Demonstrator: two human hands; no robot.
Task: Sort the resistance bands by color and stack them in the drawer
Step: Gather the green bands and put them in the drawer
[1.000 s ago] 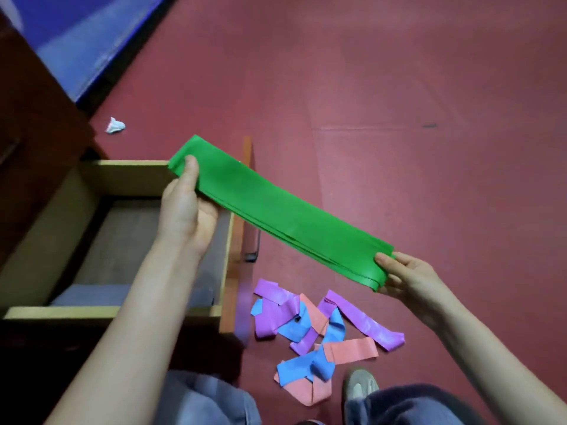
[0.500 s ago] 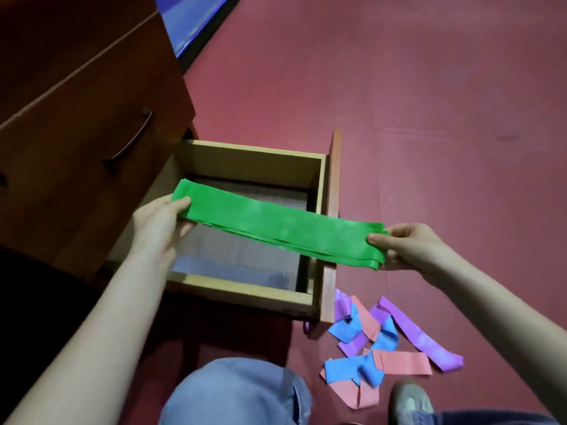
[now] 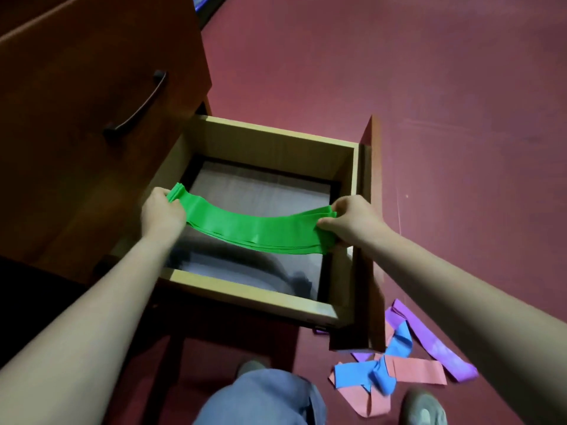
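- A person's left hand (image 3: 161,211) is pinching one end of a stack of green resistance bands (image 3: 254,230), fingers closed tight around the bunched edge.
- The right hand (image 3: 349,223) is gripping the opposite end, thumb and fingers pressed together on the layers, beside the drawer's right wall.
- The green bands are hanging in a shallow sag between both hands, spanning the open wooden drawer (image 3: 273,142) above its grey bottom; whether they are touching the bottom cannot be told.
- Purple bands (image 3: 429,343), blue bands (image 3: 380,371) and pink bands (image 3: 417,368) are lying tangled on the red floor (image 3: 429,118), just beside the drawer front.
- A closed cabinet drawer with a dark handle (image 3: 138,105) is sitting above the open one.
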